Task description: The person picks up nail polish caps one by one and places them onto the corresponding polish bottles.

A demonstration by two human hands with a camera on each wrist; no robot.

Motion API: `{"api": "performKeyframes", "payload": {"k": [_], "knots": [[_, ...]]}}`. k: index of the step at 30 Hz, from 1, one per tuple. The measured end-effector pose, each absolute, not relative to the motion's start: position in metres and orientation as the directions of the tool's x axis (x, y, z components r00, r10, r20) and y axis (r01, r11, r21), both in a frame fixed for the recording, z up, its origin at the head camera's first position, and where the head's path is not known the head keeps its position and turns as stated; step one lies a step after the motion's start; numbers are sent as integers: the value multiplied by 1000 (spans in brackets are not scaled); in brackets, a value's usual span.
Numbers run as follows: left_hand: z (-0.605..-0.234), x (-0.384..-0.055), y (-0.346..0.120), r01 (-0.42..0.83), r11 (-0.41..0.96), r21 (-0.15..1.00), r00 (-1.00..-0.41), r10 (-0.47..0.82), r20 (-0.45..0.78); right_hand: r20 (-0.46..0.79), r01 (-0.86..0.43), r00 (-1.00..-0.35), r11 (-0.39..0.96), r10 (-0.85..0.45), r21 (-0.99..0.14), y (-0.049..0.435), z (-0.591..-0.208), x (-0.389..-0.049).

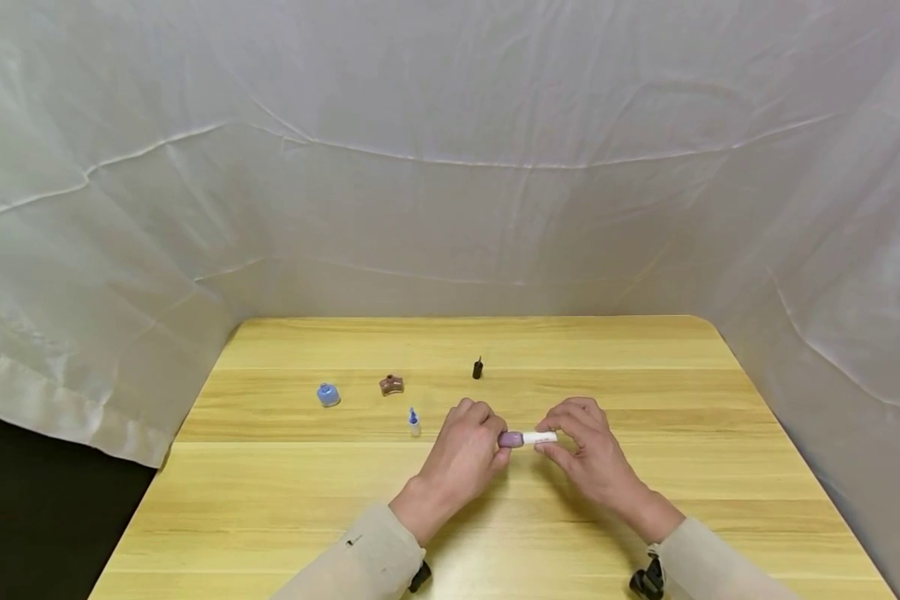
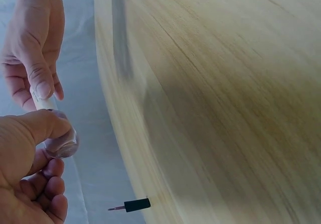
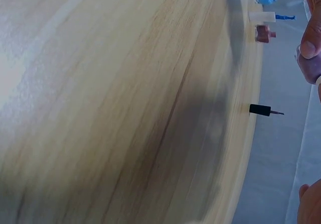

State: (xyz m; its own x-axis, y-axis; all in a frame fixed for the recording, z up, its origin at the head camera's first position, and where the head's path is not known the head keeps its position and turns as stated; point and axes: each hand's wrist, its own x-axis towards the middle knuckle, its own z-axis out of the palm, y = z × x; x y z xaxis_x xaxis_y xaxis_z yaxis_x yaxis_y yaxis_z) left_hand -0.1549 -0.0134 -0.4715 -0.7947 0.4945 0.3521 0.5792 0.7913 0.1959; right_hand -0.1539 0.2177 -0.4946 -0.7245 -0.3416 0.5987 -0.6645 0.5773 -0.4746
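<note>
My left hand (image 1: 465, 450) grips a small purple nail polish bottle (image 1: 511, 439) by its glass body, thumb laid along it in the left wrist view. From the other side my right hand (image 1: 588, 450) pinches the bottle's white cap (image 1: 540, 437) between thumb and fingers. Cap and bottle are in line, held sideways above the table. To the left of my left hand, a white cap with a blue brush (image 1: 414, 422) stands on its end, brush up. Beyond the hands a black cap with a thin brush (image 1: 477, 368) stands likewise.
An uncapped blue nail polish bottle (image 1: 328, 395) and an uncapped brownish star-shaped bottle (image 1: 392, 385) stand on the wooden table (image 1: 307, 492), left of the hands. Pale cloth (image 1: 450, 217) hangs behind the table and along its sides.
</note>
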Motion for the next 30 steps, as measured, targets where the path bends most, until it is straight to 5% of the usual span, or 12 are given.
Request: {"api": "performKeyframes", "payload": {"k": [30], "knots": [[-471, -156, -12, 581, 809, 85, -771, 515, 374, 632, -715, -668, 573, -392, -400, 219, -499, -157]]}}
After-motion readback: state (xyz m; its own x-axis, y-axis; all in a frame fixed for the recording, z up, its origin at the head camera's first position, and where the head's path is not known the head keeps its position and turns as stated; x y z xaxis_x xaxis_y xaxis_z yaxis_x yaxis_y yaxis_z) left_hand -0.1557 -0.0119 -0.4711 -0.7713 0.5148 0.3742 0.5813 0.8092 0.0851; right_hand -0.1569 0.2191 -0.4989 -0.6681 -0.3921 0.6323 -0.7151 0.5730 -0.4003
